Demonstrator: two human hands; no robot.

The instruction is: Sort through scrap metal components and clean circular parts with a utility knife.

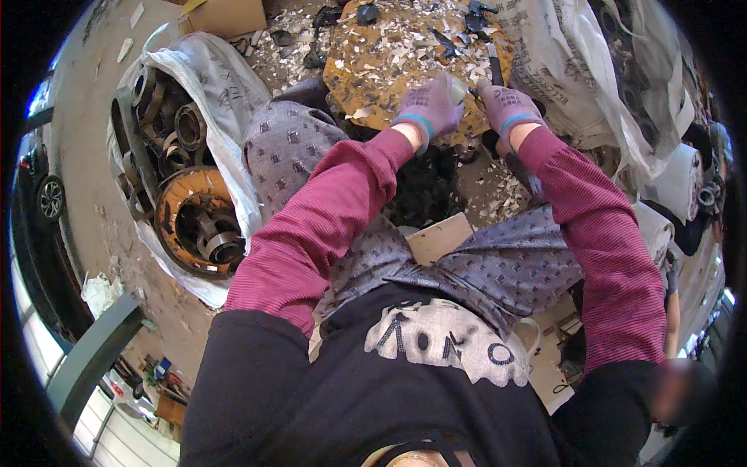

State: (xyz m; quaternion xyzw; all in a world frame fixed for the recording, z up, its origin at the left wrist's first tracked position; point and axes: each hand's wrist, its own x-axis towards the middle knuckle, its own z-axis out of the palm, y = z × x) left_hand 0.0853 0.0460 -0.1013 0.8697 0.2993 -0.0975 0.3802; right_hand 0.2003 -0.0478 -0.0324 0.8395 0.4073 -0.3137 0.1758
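Observation:
Both hands wear purple knit gloves with teal cuffs and are held close together over a yellow-orange work block littered with pale chips. My left hand is closed around a small pale, rounded piece, mostly covered by the fingers. Just to its right, my right hand is closed on a thin dark tool whose tip points toward the pale piece. The tool's kind cannot be made out. Beyond the right hand a dark flat bar lies on the block.
At left an open white woven sack holds metal rings and an orange round part. More woven sacks stand at right. Black scraps lie below the block, and a cardboard box sits at the far left.

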